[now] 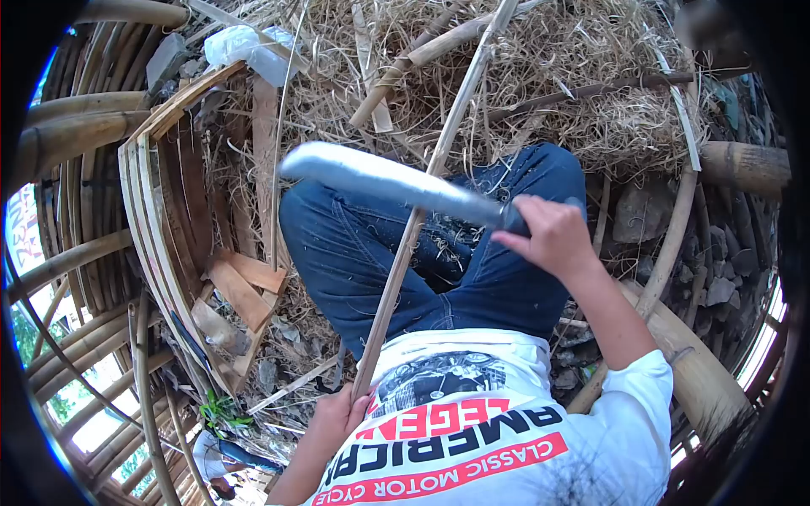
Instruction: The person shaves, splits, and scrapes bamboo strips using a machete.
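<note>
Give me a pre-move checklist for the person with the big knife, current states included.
- Right hand closed on the knife: ok
- Left hand gripping the near end of the wooden strip: ok
- Left fingers away from the blade: ok
- Legs out from under the blade: not ok, it passes above them
- Gloves worn: not ok, both hands bare
- Blade touching the strip: cannot tell

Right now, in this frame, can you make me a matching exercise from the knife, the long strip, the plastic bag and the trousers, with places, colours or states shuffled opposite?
1. Knife
2. Long strip
3. Plastic bag
4. Trousers

A. Dark blue
B. Gripped by the left hand
C. Whitish and crumpled
D. In the right hand

Pairs: 1-D, 2-B, 3-C, 4-A
</note>
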{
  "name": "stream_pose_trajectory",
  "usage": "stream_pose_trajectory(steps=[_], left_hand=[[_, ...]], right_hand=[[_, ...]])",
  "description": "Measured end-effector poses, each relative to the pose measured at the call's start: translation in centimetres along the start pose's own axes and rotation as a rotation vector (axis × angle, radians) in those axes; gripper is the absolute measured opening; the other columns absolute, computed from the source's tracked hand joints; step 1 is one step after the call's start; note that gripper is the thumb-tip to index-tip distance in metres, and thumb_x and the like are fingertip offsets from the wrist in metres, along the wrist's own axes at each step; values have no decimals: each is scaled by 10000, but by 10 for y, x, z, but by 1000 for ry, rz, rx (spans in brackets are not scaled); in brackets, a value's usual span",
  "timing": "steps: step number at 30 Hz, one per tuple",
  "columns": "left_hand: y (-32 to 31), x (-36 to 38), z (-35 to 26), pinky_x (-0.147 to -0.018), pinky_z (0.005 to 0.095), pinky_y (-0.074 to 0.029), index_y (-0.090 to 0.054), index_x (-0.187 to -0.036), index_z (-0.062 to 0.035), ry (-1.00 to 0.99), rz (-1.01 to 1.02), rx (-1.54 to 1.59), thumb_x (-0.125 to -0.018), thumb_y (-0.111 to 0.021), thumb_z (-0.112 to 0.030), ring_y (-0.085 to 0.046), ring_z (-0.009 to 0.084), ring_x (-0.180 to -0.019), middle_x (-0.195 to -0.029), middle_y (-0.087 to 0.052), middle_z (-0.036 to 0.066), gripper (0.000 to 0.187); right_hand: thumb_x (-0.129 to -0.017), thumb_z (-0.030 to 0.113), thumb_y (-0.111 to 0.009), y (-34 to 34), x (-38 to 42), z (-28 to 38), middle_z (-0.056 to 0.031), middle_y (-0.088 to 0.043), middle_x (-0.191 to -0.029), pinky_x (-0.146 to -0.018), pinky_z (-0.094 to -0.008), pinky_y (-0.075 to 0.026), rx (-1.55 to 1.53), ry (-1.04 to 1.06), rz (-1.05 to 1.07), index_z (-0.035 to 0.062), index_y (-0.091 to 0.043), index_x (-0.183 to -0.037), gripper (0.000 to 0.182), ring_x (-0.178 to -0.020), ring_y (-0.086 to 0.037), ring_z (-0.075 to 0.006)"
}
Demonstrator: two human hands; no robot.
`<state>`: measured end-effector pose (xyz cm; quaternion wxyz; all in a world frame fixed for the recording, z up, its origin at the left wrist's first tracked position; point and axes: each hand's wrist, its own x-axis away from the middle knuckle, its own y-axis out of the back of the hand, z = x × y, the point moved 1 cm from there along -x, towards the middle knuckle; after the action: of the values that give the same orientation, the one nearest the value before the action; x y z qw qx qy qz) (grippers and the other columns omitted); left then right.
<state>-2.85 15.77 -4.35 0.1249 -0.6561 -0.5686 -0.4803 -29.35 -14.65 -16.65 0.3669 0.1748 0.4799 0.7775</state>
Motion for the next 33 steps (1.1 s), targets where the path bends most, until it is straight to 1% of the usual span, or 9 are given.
stream_pose_trajectory(steps=[5,11,15,21,23,25,28,31,33], left_hand=[[2,-2,-12,-628,461,-519,-611,-1026,-2,47,-20,0,-991,-563,-245,-662,443,-719,-744,-643,245,250],[-2,-1,5,-645,465,-525,-622,-1083,-7,27,-6,-22,-976,-577,-232,-665,437,-723,-756,-647,247,253],[-1,-2,10,-656,448,-528,-635,-1083,-15,10,-16,-3,-975,-569,-213,-671,420,-732,-782,-655,240,235],[-1,-1,20,-664,427,-527,-664,-1125,-43,-49,-34,9,-963,-568,-162,-667,396,-727,-798,-665,216,223],[-2,-2,22,-656,428,-523,-665,-1122,-42,-32,-50,-29,-956,-574,-145,-661,398,-718,-792,-660,219,215],[-2,-2,25,-645,430,-519,-666,-1117,-40,-24,-52,-25,-955,-573,-140,-655,401,-706,-775,-652,217,212],[0,0,31,-629,438,-511,-668,-1112,-42,-31,-33,-25,-947,-577,-133,-645,406,-687,-754,-640,218,209],[-2,2,42,-618,447,-502,-666,-1078,-32,-8,-15,-72,-939,-584,-135,-637,417,-675,-732,-626,223,192],[-6,5,58,-598,456,-491,-657,-1014,-22,-25,-120,-55,-932,-591,-141,-630,426,-660,-707,-613,229,159]], right_hand=[[-804,552,-716,-9,-9,-10,-112,-647,-706,-534,-397,-529,5,-78,-20,79,-588,-865,494,-625,-672,-311],[-787,525,-744,2,-12,-2,-105,-637,-675,-518,-385,-512,-4,67,18,60,-593,-861,495,-608,-663,-299],[-803,546,-717,-9,-18,-23,-107,-637,-676,-514,-389,-509,49,-49,-75,64,-583,-853,503,-594,-654,-298],[-776,548,-740,-1,-14,-5,-68,-584,-656,-524,-360,-509,39,155,23,65,-591,-859,513,-608,-665,-236],[-781,546,-735,-10,-20,-18,-69,-590,-657,-528,-361,-512,57,135,27,64,-596,-870,509,-607,-665,-239],[-792,541,-729,-16,-26,-32,-70,-601,-665,-530,-364,-515,108,-25,-19,56,-607,-888,509,-603,-665,-240],[-797,545,-724,-11,-29,-21,-73,-616,-675,-531,-362,-518,56,10,-31,55,-598,-865,511,-597,-665,-242],[-792,547,-726,-11,-23,-14,-64,-616,-678,-542,-337,-515,0,112,29,73,-585,-827,496,-598,-659,-235],[-789,540,-731,-9,-30,-22,-67,-619,-677,-551,-340,-516,88,97,50,77,-585,-825,487,-599,-658,-239]])
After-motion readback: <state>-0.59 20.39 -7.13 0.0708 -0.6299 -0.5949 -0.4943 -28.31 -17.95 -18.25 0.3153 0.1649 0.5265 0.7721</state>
